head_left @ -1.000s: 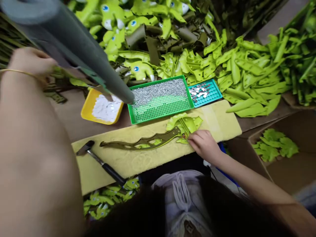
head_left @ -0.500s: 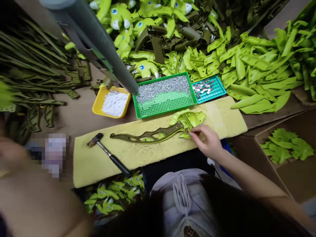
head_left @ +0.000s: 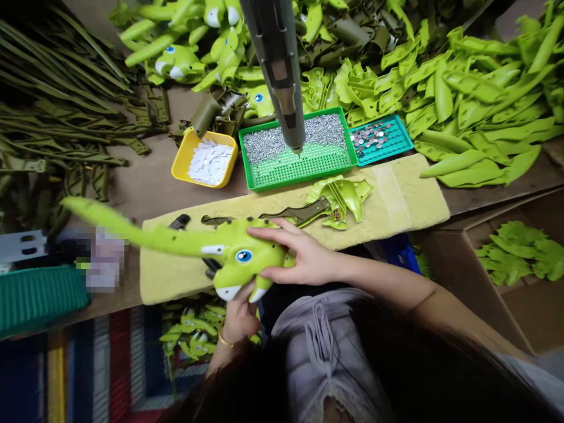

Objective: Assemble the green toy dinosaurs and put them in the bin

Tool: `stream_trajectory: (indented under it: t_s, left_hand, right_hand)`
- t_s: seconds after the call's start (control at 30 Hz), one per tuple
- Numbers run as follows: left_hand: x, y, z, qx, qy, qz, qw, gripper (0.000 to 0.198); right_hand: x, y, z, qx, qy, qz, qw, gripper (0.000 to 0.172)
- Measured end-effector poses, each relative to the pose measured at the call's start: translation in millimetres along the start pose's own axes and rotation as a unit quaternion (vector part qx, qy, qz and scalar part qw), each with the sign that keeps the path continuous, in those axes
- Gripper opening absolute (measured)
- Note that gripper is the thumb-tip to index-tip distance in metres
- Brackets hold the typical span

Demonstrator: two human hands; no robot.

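So, at the far left, bundles of long olive plastic strips (head_left: 66, 126) lie on a brown table (head_left: 141, 191), with a green basket (head_left: 39, 296) at its lower edge and a striped rug (head_left: 88, 370) below. A yellow tray (head_left: 180, 170) of white flakes stands near the middle, just beside a green tray (head_left: 253, 187) of small metal tacks. Along the front runs a long yellow pad (head_left: 396, 194), and a dark hammer head (head_left: 180, 221) shows on it, mostly hidden by a lime green toy sword (head_left: 189, 247) with a dinosaur head. The sword is held level over the pad, its blade pointing left and its head near the pad's front edge. The left hand (head_left: 238, 317), with a thin gold bracelet (head_left: 224, 341), is under the head, its fingers curled up against the jaw. The right hand (head_left: 304, 255) lies over the top, fingers spread and closed on the head. Past it, an olive and green sword piece (head_left: 335, 205) rests on the pad. A grey tube (head_left: 279, 70) hangs with its tip over the tacks. Further right come a teal tray (head_left: 390, 144) of silver studs, a heap of lime plastic pieces (head_left: 476, 94), and a cardboard box (head_left: 445, 276) holding more green pieces (head_left: 515, 261)
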State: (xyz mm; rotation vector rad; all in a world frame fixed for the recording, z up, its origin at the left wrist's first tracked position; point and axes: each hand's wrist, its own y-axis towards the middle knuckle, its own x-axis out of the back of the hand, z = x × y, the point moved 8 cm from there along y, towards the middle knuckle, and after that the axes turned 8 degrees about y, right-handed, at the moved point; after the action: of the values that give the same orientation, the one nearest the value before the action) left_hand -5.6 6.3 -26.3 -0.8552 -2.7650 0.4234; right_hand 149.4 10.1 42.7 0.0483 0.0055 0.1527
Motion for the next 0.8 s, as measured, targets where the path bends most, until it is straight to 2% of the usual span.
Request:
stream_trajectory:
  t_s: [0.07, 0.13, 0.23, 0.33, 0.4, 0.5, 0.63, 0.7, 0.77, 0.8]
  left_hand:
    - [16.9, 9.8, -13.5, -0.005, -0.063, -0.08, 0.995, 0.064]
    - [20.4, 19.0, -23.9, 0.013, -0.136, -0.141, 0.981, 0.058]
    - [11.3, 27.3, -40.6, -0.001, -0.197, -0.205, 0.959, 0.039]
    - [-0.5, 28.1, -54.0, -0.055, -0.214, -0.278, 0.935, 0.031]
    - [-13.4, 31.0, -58.8, -0.077, -0.233, -0.292, 0.924, 0.031]
    - [-35.1, 38.9, -68.6, -0.117, -0.261, -0.268, 0.92, 0.03]
    - [-51.9, 44.4, -74.2, -0.155, -0.284, -0.211, 0.922, 0.036]
    - [-56.4, 46.3, -61.9, -0.1, -0.259, -0.149, 0.949, 0.042]
    - [-57.9, 43.8, -36.1, 0.024, -0.209, -0.082, 0.974, 0.042]
    - [-55.3, 39.9, -22.7, 0.086, -0.192, -0.062, 0.976, 0.041]
  right_hand:
    - [4.4, -9.1, -3.1, -0.006, -0.011, -0.002, 1.0, 0.065]
    - [2.7, -17.1, -4.4, 0.007, -0.043, 0.022, 0.999, 0.056]
    - [6.8, -29.1, -2.6, 0.024, -0.157, 0.028, 0.987, 0.054]
    - [25.4, -40.7, 7.2, 0.034, -0.293, -0.032, 0.955, 0.065]
    - [36.7, -46.3, 11.4, 0.025, -0.349, -0.055, 0.935, 0.069]
    - [49.6, -48.3, 14.0, 0.032, -0.383, -0.071, 0.921, 0.069]
    - [77.4, -44.7, 25.7, 0.094, -0.413, -0.114, 0.899, 0.067]
    - [99.1, -43.4, 33.6, 0.104, -0.449, -0.115, 0.88, 0.067]
    - [126.5, -44.3, 39.3, 0.08, -0.485, -0.12, 0.862, 0.066]
    - [139.7, -45.6, 40.4, 0.061, -0.5, -0.122, 0.855, 0.066]
